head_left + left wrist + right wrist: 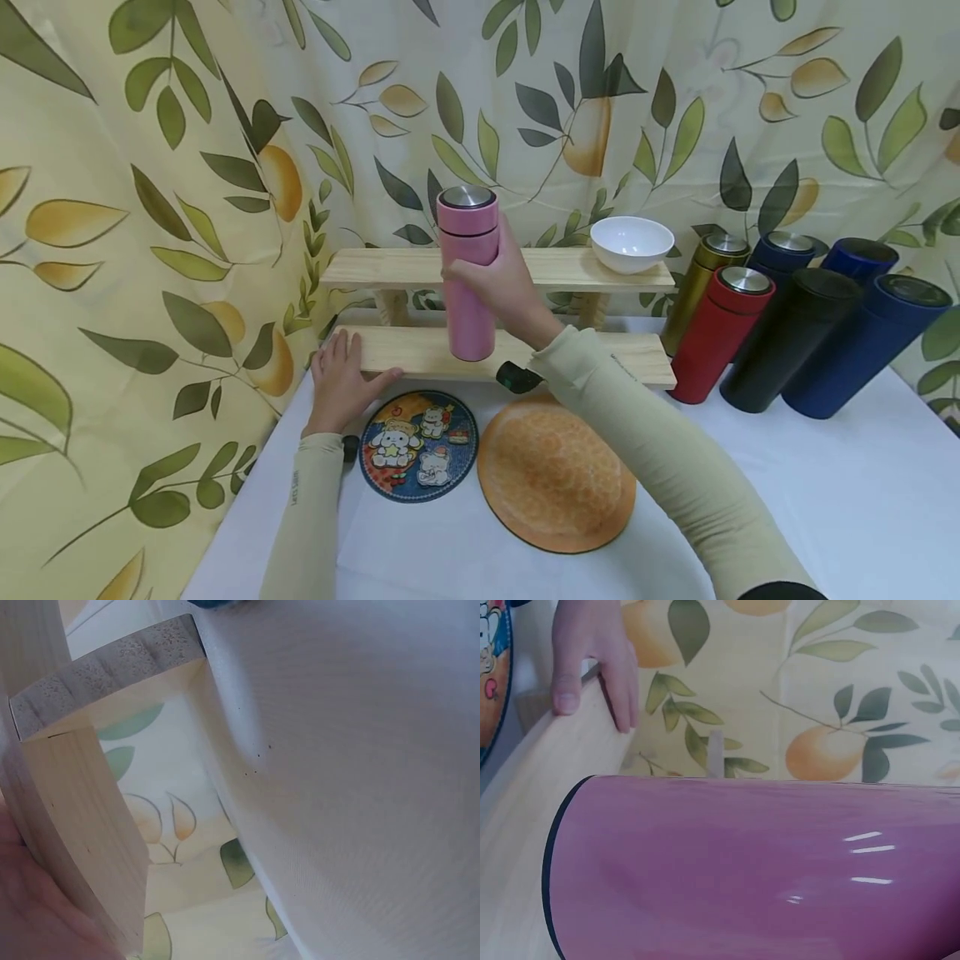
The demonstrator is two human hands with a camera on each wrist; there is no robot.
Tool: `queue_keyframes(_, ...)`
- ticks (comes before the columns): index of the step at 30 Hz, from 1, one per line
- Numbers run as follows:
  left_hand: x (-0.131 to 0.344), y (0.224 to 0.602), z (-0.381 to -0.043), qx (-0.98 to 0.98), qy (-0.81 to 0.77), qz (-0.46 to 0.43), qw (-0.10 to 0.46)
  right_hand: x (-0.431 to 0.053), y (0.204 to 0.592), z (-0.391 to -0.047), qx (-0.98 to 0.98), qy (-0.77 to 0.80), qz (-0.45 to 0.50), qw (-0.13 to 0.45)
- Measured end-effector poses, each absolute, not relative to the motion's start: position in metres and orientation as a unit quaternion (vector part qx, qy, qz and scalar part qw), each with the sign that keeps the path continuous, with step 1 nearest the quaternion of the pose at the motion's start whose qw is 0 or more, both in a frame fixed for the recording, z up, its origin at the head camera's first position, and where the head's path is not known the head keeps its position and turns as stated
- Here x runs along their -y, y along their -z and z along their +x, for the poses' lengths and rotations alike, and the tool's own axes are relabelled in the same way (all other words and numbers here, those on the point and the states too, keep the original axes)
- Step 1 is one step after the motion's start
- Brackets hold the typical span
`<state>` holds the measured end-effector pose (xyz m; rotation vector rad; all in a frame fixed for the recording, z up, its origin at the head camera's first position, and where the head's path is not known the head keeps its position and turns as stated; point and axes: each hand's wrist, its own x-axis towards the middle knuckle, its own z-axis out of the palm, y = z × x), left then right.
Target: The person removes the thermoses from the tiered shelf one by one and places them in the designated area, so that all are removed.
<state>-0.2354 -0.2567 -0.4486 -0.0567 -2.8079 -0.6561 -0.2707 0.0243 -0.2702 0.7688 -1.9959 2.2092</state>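
My right hand (pixel 504 279) grips a pink thermos flask (pixel 471 321) with a silver-topped lid, upright around its middle. The flask's base is over the lower board of a two-tier wooden shelf (pixel 405 350); whether it touches the board I cannot tell. In the right wrist view the pink flask (pixel 742 862) fills the lower half, its dark-rimmed base toward the board. At the board's left end rests my left hand (pixel 341 383), thumb along the front edge and extended fingers over the end. The left wrist view shows part of that hand (pixel 37 915) beside the wood.
A white bowl (pixel 632 244) stands on the upper tier's right end. Several flasks stand right of the shelf, including a red flask (pixel 722 333) and a black flask (pixel 791 342). In front lie a round cartoon mat (pixel 420 450) and a bread-patterned mat (pixel 555 479).
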Motion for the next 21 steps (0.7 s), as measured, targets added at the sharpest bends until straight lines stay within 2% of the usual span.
queue_keyframes(21, 0.255, 0.447, -0.234, 0.966, 0.225, -0.023, 0.128, -0.115, 0.308, -0.235, 0.664, -0.722, 0.193, 0.014)
